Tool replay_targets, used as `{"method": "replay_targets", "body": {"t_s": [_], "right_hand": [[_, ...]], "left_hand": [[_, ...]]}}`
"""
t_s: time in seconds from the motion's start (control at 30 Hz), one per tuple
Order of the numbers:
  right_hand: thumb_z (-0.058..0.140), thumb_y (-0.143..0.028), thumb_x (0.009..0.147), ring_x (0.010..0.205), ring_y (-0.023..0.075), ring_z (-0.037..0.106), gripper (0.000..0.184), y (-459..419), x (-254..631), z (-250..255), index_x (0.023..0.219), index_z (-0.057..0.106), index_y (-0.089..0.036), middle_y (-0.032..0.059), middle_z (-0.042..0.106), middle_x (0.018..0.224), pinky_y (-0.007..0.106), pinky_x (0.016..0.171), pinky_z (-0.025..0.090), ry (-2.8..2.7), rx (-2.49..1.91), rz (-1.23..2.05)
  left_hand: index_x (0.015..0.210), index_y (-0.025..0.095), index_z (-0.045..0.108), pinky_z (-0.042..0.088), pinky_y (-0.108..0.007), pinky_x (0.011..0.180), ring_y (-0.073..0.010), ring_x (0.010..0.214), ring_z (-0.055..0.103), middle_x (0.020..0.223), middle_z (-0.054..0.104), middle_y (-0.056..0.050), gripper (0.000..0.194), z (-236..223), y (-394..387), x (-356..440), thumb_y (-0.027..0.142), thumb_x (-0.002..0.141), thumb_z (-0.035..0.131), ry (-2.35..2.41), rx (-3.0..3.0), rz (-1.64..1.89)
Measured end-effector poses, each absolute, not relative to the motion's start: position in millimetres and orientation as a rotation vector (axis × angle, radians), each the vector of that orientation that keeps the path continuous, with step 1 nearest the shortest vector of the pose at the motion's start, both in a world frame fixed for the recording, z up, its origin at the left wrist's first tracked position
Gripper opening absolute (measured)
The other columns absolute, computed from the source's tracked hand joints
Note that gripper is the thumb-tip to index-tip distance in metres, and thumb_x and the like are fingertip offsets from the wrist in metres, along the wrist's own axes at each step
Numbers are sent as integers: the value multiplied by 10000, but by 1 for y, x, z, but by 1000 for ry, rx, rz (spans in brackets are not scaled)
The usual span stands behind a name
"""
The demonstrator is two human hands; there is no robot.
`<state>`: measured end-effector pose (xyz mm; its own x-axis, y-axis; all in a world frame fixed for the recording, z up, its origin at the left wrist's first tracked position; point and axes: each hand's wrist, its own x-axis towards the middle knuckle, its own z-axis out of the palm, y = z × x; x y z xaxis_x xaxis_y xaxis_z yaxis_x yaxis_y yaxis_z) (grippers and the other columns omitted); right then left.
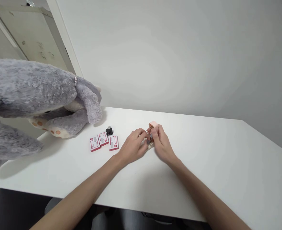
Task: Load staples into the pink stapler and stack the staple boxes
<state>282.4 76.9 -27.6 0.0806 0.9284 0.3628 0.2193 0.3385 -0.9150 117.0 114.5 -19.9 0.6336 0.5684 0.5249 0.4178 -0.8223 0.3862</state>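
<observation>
Above the middle of the table, my hands are close together over a small pale pink device [153, 124] with metal parts, perhaps an opened stapler. My right hand [163, 145] is closed around its right side, the thumb lying along it. My left hand [134, 145] has its fingers bent and pinched at the metal part from the left; whether a small piece is between the fingertips is hidden. A cream-coloured edge shows below the fingers. To the left lie red-and-white small boxes [113, 142], with grey strips on top, and a small black object [109, 131] behind them.
A large grey plush toy [35, 86] leans over the table's left end. The white table [215, 159] meets a pale wall [155, 57] at the back. A beige cabinet [28, 35] stands at the far left. The table's front edge runs below my forearms.
</observation>
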Motion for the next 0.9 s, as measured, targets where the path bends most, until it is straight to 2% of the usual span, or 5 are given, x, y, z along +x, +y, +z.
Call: {"method": "replay_targets", "body": {"t_s": [0.53, 0.7, 0.9], "right_hand": [[420, -570, 1072, 911, 213, 645, 398, 72, 281, -23, 1265, 559, -251, 57, 676, 1073, 380, 842, 509, -1491, -1132, 738], [414, -566, 1071, 930, 220, 647, 397, 71, 280, -24, 1254, 565, -247, 71, 681, 1109, 380, 831, 513, -1494, -1138, 727], [405, -581, 1062, 951, 244, 634, 397, 73, 281, -26, 1189, 586, -251, 78, 679, 1082, 386, 797, 520, -1476, -1169, 638]], "left_hand": [[888, 209, 592, 487, -367, 833, -199, 871, 562, 1008, 588, -59, 40, -17, 111, 121, 191, 902, 560, 880, 2564, 994], [874, 214, 583, 477, -362, 822, -197, 860, 553, 1004, 582, -54, 38, -16, 109, 122, 212, 906, 563, 908, 2519, 976], [850, 213, 561, 471, -319, 819, -182, 878, 565, 933, 589, -29, 51, -12, 109, 125, 167, 864, 544, 891, 2080, 1147]]}}
